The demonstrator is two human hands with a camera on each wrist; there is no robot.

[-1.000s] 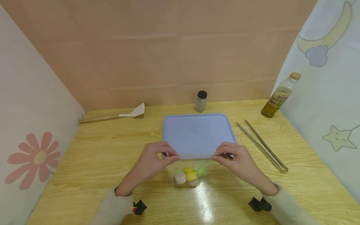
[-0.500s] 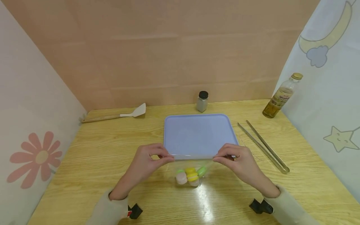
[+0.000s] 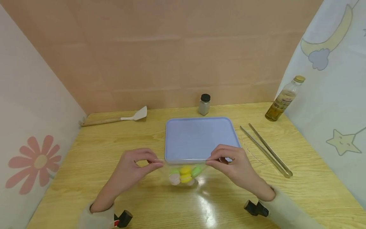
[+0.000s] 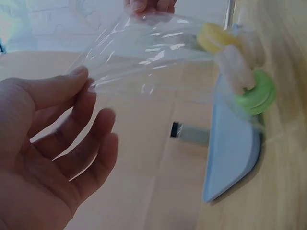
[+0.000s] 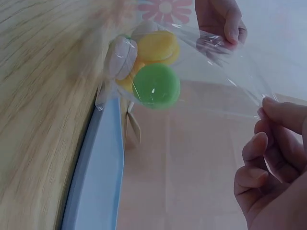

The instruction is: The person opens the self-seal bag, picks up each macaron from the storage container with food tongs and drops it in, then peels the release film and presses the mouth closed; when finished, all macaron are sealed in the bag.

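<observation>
A clear plastic bag (image 4: 148,52) hangs between the two hands, its top edge drawn straight across in the head view. Several macarons lie together at its bottom: yellow ones (image 3: 186,173), pale pink ones (image 5: 123,58) and green ones (image 5: 156,86). The left hand (image 3: 132,168) pinches one top corner between thumb and index finger, its other fingers loosely bent in the left wrist view. At the opposite corner the right hand (image 3: 233,163) pinches the edge the same way. Just beyond the bag is a light blue tray (image 3: 200,136), its near edge partly covered by the bag and right hand.
Metal tongs (image 3: 267,151) lie right of the tray, beside thin thread-like strips (image 3: 253,155). A small black-capped jar (image 3: 204,105) stands behind the tray. The oil bottle (image 3: 283,100) is at the back right, and a spatula (image 3: 117,119) with a wooden handle lies back left.
The left hand has moved left and the gap between the hands has widened, pulling the bag's top edge longer. The bag and macarons have shifted slightly left; the right hand moved a little left too.
</observation>
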